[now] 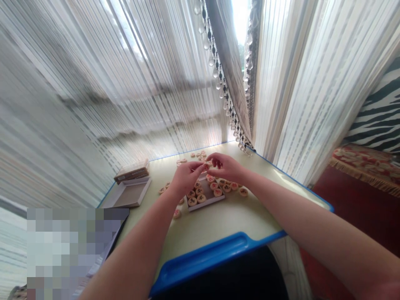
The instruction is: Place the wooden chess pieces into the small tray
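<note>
Above the far part of a shallow white box (206, 204), my left hand (186, 177) pinches a round wooden piece (206, 166) with a red character. My right hand (225, 166) is just right of that piece, its thumb and fingers apart and curved, with nothing seen between them. Inside the box, pieces with black characters (201, 198) stand in rows on the left, and pieces with red characters (218, 192) line the right side. Between them the grey box floor shows. My hands hide the box's far edge.
Loose pieces lie right of the box (243, 191), beyond my hands (193, 155) and at the left (176, 213). An open white lid (128, 193) and a brown box (133, 170) sit at the table's left. A blue rim (206, 253) edges the table; beaded curtains (229, 100) hang behind.
</note>
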{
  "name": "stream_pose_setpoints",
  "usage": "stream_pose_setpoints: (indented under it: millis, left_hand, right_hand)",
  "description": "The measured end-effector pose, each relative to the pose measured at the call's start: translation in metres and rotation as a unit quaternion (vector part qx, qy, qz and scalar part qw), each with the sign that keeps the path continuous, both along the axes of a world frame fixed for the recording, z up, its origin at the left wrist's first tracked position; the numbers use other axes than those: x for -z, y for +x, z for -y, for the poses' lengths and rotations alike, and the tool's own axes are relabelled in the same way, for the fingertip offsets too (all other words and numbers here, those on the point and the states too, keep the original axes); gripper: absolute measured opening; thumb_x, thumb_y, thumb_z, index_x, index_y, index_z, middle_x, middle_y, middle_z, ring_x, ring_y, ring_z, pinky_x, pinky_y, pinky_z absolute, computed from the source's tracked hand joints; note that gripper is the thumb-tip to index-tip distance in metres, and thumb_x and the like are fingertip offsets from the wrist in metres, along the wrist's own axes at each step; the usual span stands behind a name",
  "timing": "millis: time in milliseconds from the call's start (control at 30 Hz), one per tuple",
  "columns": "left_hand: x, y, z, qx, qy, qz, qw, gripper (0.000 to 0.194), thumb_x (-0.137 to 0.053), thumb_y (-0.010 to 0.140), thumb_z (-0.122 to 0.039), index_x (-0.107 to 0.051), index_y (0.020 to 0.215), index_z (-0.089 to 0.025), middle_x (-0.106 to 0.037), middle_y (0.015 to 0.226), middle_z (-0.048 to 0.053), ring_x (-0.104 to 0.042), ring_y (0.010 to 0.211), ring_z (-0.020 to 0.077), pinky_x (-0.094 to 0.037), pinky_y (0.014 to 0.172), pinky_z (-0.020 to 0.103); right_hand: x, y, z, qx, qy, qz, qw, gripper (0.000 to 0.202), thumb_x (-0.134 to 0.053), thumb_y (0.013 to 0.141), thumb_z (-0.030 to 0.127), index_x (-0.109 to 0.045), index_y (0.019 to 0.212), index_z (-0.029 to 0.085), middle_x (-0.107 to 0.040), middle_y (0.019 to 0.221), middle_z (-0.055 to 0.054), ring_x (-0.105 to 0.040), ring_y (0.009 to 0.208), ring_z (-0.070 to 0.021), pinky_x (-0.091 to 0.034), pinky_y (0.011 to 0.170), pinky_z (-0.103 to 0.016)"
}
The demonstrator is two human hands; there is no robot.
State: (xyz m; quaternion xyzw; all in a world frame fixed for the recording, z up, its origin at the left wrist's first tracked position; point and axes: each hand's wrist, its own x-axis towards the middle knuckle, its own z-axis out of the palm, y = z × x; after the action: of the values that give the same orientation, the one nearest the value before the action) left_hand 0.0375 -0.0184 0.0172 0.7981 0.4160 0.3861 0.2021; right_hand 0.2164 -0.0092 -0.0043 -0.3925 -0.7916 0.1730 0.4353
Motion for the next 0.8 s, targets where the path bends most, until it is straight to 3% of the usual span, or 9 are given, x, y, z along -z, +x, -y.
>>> stream_pose_setpoints:
  millis: [167,367,600,700,800]
  left_hand:
    - [0.003,0.0,-0.003,0.015,-0.017,0.018,1.0,0.028,-0.056,0.077,-0.039,-0.07,0.091,-0.019,-0.07,0.085,0.003,-0.063,0.08,0.0176,-0.047,0.074,0.029]
    - [0.004,0.002,-0.002,0.041,-0.054,0.046,0.997,0.03,-0.06,0.074,-0.041,-0.07,0.092,-0.018,-0.07,0.086,0.004,-0.063,0.082,0.018,-0.047,0.075,0.029]
    - [0.003,0.003,0.0,0.018,-0.087,0.062,0.994,0.03,-0.06,0.074,-0.04,-0.07,0.092,-0.018,-0.07,0.086,0.004,-0.063,0.081,0.0182,-0.047,0.076,0.029]
    - [0.002,0.003,0.0,0.007,-0.063,0.037,0.997,0.03,-0.055,0.078,-0.039,-0.069,0.093,-0.017,-0.07,0.087,0.004,-0.062,0.082,0.018,-0.047,0.077,0.03]
    - [0.001,0.001,-0.001,-0.07,0.017,-0.011,0.997,0.028,-0.051,0.079,-0.031,-0.068,0.095,-0.016,-0.069,0.089,0.005,-0.061,0.085,0.0179,-0.045,0.081,0.03]
  right_hand:
    - [-0.004,-0.002,0.003,-0.008,0.059,0.023,0.998,0.018,-0.06,0.072,0.03,-0.059,0.085,0.017,-0.052,0.068,0.002,-0.043,0.059,-0.0086,-0.036,0.056,-0.021]
    - [-0.01,0.0,0.007,-0.01,0.093,0.05,0.994,0.014,-0.062,0.07,0.026,-0.06,0.081,0.017,-0.053,0.07,0.001,-0.045,0.062,-0.0091,-0.037,0.059,-0.021]
    - [-0.011,0.003,0.007,-0.022,0.099,0.067,0.993,0.018,-0.062,0.069,0.023,-0.061,0.086,0.016,-0.054,0.069,0.001,-0.045,0.06,-0.0089,-0.037,0.058,-0.021]
    - [-0.009,0.001,0.005,-0.007,0.098,0.056,0.994,0.016,-0.061,0.07,0.026,-0.063,0.083,0.016,-0.053,0.066,0.002,-0.044,0.058,-0.0085,-0.035,0.056,-0.021]
    - [-0.003,0.001,0.0,0.023,0.069,0.035,0.997,0.021,-0.06,0.072,0.033,-0.064,0.084,0.016,-0.052,0.063,0.002,-0.043,0.056,-0.0084,-0.034,0.054,-0.021]
